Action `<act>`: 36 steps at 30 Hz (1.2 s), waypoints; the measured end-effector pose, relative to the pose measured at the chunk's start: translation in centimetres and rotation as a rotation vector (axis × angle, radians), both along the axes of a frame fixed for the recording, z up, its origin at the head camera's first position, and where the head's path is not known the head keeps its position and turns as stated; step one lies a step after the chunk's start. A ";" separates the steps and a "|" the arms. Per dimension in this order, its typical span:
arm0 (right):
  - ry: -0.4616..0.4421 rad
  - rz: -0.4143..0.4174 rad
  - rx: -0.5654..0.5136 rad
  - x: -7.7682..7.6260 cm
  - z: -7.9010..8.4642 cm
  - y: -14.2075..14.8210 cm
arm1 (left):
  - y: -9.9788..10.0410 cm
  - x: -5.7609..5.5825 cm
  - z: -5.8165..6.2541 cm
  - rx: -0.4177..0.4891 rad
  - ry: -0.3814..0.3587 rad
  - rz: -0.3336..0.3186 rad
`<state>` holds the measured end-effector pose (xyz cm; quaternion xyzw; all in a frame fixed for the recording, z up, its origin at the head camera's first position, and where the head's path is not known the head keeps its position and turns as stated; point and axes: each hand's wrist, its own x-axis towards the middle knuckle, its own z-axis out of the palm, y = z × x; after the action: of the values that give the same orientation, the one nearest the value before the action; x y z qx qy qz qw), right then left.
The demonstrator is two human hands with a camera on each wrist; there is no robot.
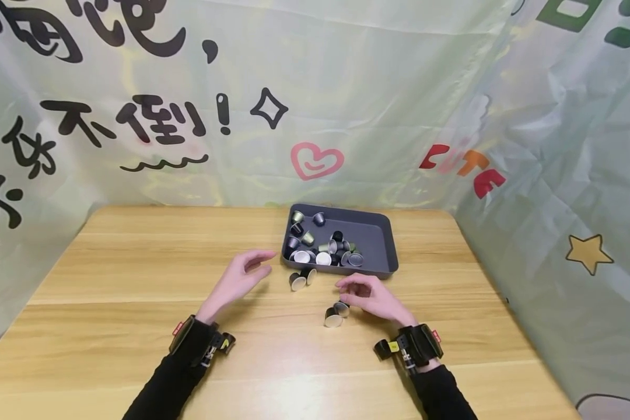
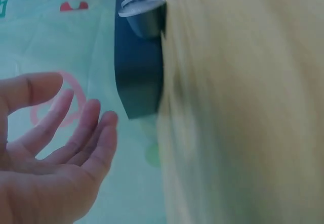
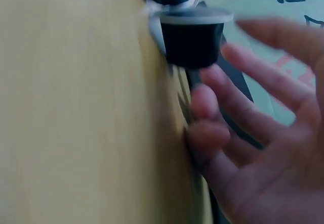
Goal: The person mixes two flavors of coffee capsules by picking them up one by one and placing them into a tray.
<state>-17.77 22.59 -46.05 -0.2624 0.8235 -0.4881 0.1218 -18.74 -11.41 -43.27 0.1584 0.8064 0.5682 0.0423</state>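
My left hand (image 1: 240,274) hovers over the table left of the tray, thumb and fingers apart, holding nothing. In the left wrist view, its fingers are loosely bent, and a coffee capsule (image 2: 147,19) shows beyond them beside the tray's wall. My right hand (image 1: 370,294) is in front of the tray with fingers loosely curved. Its fingertips are right at a black coffee capsule (image 1: 341,308), next to another black capsule (image 1: 333,317) with a pale lid. The right wrist view shows a black capsule (image 3: 192,44) close to the fingertips, with no grip visible around it.
A dark rectangular tray (image 1: 375,245) stands at the back of the wooden table (image 1: 136,274), with several coffee capsules mostly in its left part and along its front. Two capsules (image 1: 297,282) lie just before its front wall. A printed cloth (image 1: 399,87) hangs behind and at the right.
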 end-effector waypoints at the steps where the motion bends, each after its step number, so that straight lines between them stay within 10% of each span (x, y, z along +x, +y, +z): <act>1: -0.007 0.019 0.023 -0.1 0.2 0.0 | -0.3 0.1 -0.1 -0.006 0.007 0.000; 16: -0.029 0.136 0.197 -0.5 1.5 -0.9 | -1.5 0.6 -0.6 -0.204 -0.038 -0.068; 36: 0.052 0.180 0.294 0.0 1.5 -2.0 | -1.3 0.8 -0.7 -0.225 -0.063 -0.087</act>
<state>-17.75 20.58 -44.54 -0.3271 0.8620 -0.3425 0.1807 -17.92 -12.76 -43.99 0.1696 0.8556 0.4765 0.1099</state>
